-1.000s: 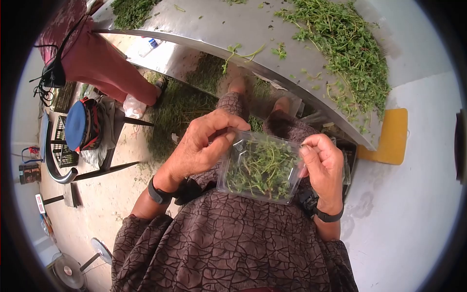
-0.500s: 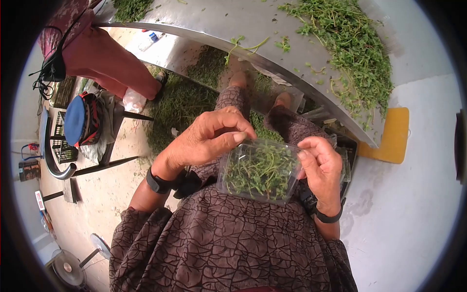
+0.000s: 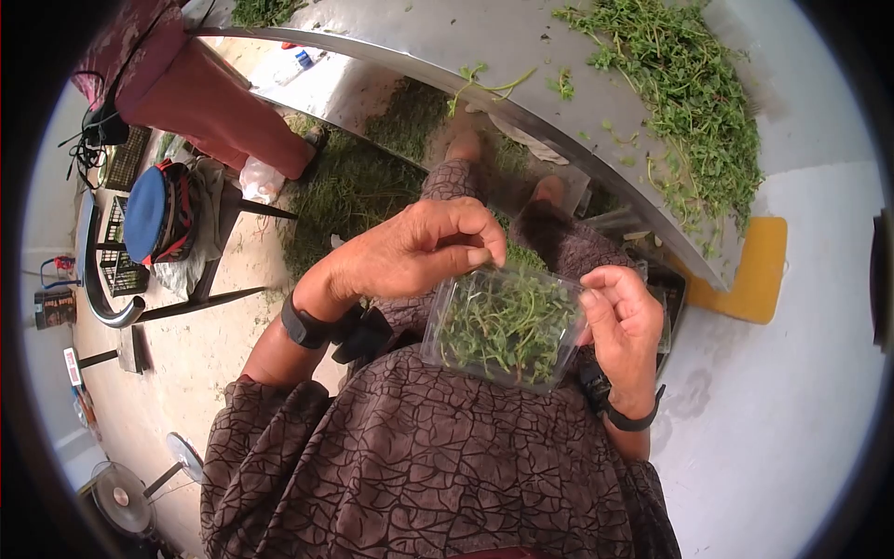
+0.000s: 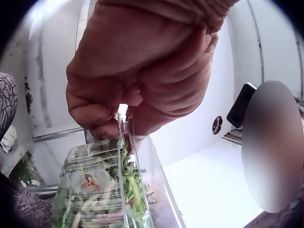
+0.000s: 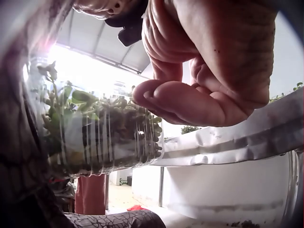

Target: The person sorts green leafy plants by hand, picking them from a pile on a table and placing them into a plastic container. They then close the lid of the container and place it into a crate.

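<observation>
A clear plastic clamshell box (image 3: pixel 503 331) of leafy green sprigs is held over the lap in the head view. My left hand (image 3: pixel 419 250) pinches at its far rim, thumb against forefinger. In the left wrist view, the left fingers (image 4: pixel 107 130) are right at the rims of the box (image 4: pixel 85 190), and green stems show between lid and base. My right hand (image 3: pixel 626 321) grips the right far corner with thumb and curled fingers. In the right wrist view, the right fingertips (image 5: pixel 152 95) meet the box's upper edge, and greens press against its clear wall (image 5: pixel 102 137).
A metal table (image 3: pixel 503 47) ahead bears a large heap of greens (image 3: pixel 694 112) at the right. A yellow board (image 3: pixel 750 270) stands by its corner. More greens (image 3: pixel 345 191) lie on the floor. Another person's red-trousered leg (image 3: pixel 223 107) and a chair with a blue cushion (image 3: pixel 149 214) are at left.
My left hand has slid rightward along the far rim, away from the left corner. My right hand keeps its hold on the right corner; the box has hardly shifted.
</observation>
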`<state>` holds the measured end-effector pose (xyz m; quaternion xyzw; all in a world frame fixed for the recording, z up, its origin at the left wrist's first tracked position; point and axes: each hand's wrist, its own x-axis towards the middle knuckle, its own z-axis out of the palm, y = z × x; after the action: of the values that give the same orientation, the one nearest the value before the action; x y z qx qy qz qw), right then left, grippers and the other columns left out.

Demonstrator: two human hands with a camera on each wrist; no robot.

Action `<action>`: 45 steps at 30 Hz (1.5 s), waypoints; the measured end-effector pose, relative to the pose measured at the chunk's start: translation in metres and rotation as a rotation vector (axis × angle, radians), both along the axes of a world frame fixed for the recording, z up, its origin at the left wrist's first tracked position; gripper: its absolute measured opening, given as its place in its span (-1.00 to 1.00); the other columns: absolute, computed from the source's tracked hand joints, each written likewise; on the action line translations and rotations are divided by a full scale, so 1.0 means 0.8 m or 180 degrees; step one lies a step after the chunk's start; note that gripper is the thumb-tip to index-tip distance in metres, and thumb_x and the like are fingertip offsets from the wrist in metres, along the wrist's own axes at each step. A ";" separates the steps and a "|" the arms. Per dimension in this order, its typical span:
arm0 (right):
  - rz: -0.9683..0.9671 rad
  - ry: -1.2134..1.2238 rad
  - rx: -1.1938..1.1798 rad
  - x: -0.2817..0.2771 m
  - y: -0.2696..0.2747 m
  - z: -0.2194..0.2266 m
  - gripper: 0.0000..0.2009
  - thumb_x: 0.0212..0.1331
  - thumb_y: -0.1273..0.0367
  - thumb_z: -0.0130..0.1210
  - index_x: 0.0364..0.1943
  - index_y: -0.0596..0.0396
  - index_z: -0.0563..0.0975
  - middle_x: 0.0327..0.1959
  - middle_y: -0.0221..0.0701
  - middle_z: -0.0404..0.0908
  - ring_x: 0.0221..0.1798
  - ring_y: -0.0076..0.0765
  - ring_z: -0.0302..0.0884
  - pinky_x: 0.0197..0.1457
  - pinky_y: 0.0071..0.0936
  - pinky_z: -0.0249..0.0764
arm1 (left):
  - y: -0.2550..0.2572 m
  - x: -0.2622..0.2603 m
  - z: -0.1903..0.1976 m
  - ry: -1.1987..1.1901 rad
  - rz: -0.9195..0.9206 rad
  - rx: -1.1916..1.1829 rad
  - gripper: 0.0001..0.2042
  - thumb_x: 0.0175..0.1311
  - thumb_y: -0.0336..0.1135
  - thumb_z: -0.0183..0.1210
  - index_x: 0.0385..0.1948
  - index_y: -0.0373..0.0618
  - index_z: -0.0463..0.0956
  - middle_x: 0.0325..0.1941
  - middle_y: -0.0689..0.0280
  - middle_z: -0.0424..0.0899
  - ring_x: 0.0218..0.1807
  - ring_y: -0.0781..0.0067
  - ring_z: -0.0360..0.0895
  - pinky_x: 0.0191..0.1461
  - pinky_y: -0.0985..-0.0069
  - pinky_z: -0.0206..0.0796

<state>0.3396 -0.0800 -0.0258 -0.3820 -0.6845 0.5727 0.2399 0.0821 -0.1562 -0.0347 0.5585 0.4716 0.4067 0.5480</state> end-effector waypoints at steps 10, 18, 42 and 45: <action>0.0071 0.0228 0.0108 0.016 -0.002 -0.005 -0.87 0.25 0.47 0.11 -0.21 0.23 0.44 -0.59 -0.47 0.51 -0.59 -0.69 0.45 -0.51 -0.72 0.35 | 0.000 0.002 0.001 -0.0110 -0.0105 0.0149 -0.91 0.31 -0.49 0.04 -0.22 -0.16 0.51 -0.25 0.38 0.46 -0.19 0.52 0.38 -0.09 0.52 0.25; 0.0166 0.0117 0.0191 0.021 -0.004 -0.004 -0.90 0.25 0.46 0.11 -0.24 0.22 0.48 -0.55 -0.48 0.52 -0.57 -0.68 0.49 -0.49 -0.72 0.38 | 0.011 0.000 -0.005 0.0474 -0.0244 0.0651 -0.91 0.36 -0.41 0.01 -0.25 -0.18 0.48 -0.30 0.31 0.48 -0.24 0.41 0.41 -0.12 0.45 0.28; -0.0320 -0.0055 -0.0445 0.009 -0.003 0.001 -0.79 0.25 0.43 0.08 -0.13 0.29 0.48 -0.57 -0.43 0.53 -0.64 -0.67 0.40 -0.56 -0.74 0.30 | -0.005 0.010 0.005 0.0500 0.0650 -0.0440 -0.75 0.27 -0.20 0.21 -0.36 -0.27 0.58 -0.56 0.46 0.51 -0.50 0.74 0.37 -0.45 0.68 0.23; -0.0250 -0.0198 -0.0542 0.008 -0.001 0.001 -0.79 0.27 0.40 0.07 -0.14 0.30 0.51 -0.59 -0.43 0.52 -0.65 -0.68 0.39 -0.57 -0.74 0.29 | -0.006 0.008 0.005 0.0489 0.0646 -0.0759 -0.73 0.28 -0.20 0.20 -0.42 -0.28 0.57 -0.63 0.45 0.50 -0.57 0.72 0.39 -0.51 0.65 0.22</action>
<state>0.3458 -0.0804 -0.0254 -0.4452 -0.6249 0.6068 0.2074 0.0883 -0.1609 -0.0310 0.4684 0.6111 0.3572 0.5288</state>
